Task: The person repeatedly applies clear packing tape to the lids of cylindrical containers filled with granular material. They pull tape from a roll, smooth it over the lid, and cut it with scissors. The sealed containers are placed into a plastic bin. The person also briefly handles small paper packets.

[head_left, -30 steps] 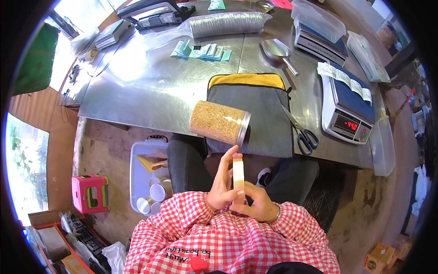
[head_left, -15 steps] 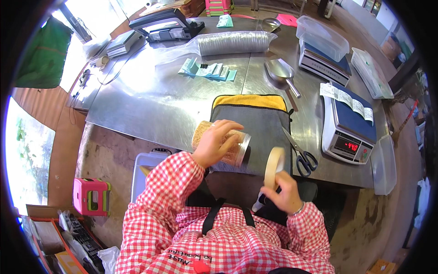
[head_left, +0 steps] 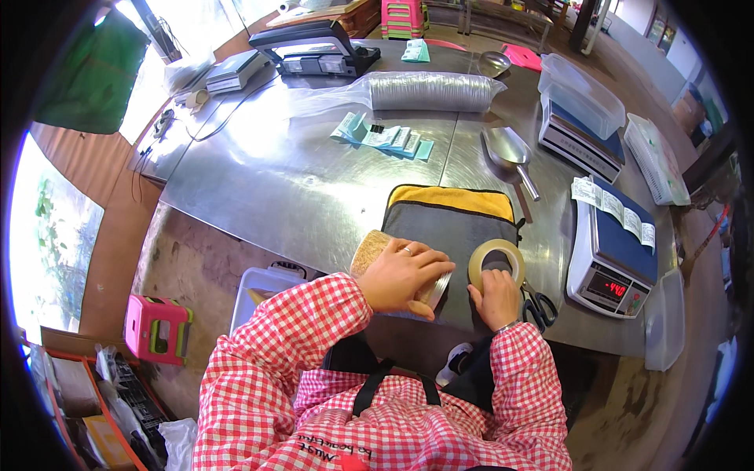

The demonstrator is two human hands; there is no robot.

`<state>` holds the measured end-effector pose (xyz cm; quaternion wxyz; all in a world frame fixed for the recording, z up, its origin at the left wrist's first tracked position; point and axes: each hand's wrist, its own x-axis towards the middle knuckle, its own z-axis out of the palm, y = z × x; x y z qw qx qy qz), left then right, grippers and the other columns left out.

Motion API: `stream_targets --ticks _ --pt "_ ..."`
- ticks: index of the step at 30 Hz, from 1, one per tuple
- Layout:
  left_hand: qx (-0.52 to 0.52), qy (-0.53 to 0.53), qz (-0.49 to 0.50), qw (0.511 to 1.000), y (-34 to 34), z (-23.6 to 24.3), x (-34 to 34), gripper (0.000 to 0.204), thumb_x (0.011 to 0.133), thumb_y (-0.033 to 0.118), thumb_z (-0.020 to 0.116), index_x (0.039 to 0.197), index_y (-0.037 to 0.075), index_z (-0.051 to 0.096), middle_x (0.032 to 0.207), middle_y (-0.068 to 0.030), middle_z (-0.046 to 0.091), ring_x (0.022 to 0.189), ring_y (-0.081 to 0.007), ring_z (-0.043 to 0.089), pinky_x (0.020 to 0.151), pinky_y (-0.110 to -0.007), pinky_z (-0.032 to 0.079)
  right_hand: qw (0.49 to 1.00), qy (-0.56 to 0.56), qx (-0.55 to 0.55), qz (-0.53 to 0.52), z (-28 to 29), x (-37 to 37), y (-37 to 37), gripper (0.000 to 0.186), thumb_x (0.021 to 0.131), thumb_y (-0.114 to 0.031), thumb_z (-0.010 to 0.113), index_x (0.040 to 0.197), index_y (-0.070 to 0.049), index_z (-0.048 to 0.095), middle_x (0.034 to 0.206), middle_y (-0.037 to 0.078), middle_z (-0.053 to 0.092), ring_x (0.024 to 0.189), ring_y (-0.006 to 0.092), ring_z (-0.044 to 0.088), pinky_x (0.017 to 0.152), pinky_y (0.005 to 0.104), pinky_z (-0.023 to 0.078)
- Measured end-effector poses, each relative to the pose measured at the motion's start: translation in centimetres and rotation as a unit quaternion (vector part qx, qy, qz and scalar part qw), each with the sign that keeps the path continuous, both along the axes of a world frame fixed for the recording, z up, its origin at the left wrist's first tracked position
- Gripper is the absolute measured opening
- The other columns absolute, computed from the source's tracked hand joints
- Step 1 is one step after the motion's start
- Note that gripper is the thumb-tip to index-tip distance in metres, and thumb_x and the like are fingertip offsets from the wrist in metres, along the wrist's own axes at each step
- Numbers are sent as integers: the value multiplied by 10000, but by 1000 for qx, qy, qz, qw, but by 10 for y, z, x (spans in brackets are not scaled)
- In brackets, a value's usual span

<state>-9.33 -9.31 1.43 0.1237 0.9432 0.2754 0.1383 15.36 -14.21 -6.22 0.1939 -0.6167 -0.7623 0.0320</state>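
Note:
A clear jar [head_left: 367,250] with tan, crumbly contents lies on its side at the table's front edge, partly on a folded grey towel [head_left: 463,228] with a yellow end. Over it is my left hand [head_left: 404,276], fingers laid across and wrapped round its lid end, hiding much of it. My right hand [head_left: 497,300] grips the lower rim of a roll of yellowish tape [head_left: 498,245], held up over the towel's right side. Black-handled scissors [head_left: 542,308] lie right beside that hand, their blades mostly hidden behind the roll.
Two scales stand at the right, the nearer scale [head_left: 609,251] carrying a strip of labels. A metal scoop [head_left: 509,153], loose labels [head_left: 385,140] and a sleeve of stacked clear lids [head_left: 436,92] lie farther back. A pink stool [head_left: 157,330] is on the floor at left.
My right hand has raised the tape roll forward over the towel, turning its open ring into sight. My left hand has settled lower across the jar. The whole view has shifted slightly.

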Motion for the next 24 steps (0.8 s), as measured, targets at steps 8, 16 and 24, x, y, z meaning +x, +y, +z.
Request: stream_targets --ticks 8,16,24 --pt "124 75 98 985 -37 -18 40 775 698 311 749 1392 245 413 1406 -159 398 1217 -340 456 1011 -585 324 995 -16 94 -42 -28 -8 -2 251 771 -231 696 820 -58 520 814 111 504 793 315 516 669 424 415" --pt "187 87 105 973 -28 -28 39 653 755 262 687 1364 213 454 1221 -231 502 1144 -366 498 939 -549 382 993 -30 108 -32 -29 -9 -1 255 775 -234 689 844 -56 520 816 111 502 800 319 512 676 435 409" --pt "23 1 132 991 -2 39 -95 1010 591 314 837 1451 174 325 1249 -256 453 1177 -412 474 960 -507 414 991 -47 115 -41 -28 -9 -3 271 778 -248 696 825 -60 506 800 118 506 807 333 514 678 443 408"
